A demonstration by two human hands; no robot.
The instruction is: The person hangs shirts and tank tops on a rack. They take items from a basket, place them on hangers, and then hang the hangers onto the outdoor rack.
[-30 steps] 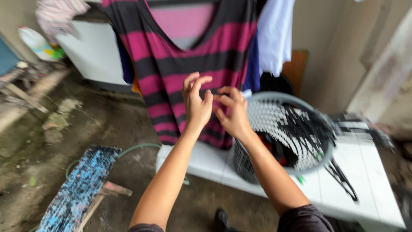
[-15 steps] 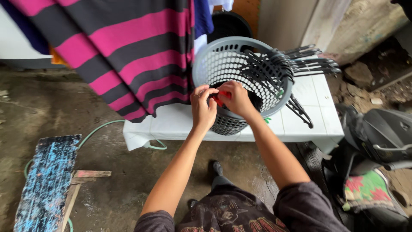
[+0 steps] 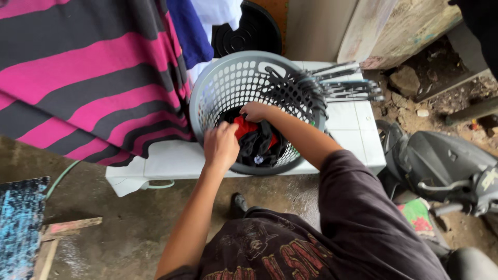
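A grey perforated laundry basket (image 3: 228,78) stands on a white tiled bench (image 3: 347,124). Red and black clothes (image 3: 257,140) lie at its bottom. My right hand (image 3: 255,111) reaches down inside the basket and touches the red cloth; its grip is hidden. My left hand (image 3: 220,147) hovers over the basket's near rim with fingers curled, right beside the clothes. A bunch of black hangers (image 3: 332,85) hooks over the basket's right rim. A pink and dark striped shirt (image 3: 88,83) hangs to the left.
A blue garment (image 3: 189,28) and a black lid (image 3: 249,31) sit behind the basket. A dark scooter (image 3: 446,166) stands at the right. A blue-speckled plank (image 3: 21,218) and a green hose (image 3: 62,176) lie on the wet concrete floor at the left.
Both hands have dropped from in front of the basket's rim down into it. The view has tilted downward and nearer to the basket.
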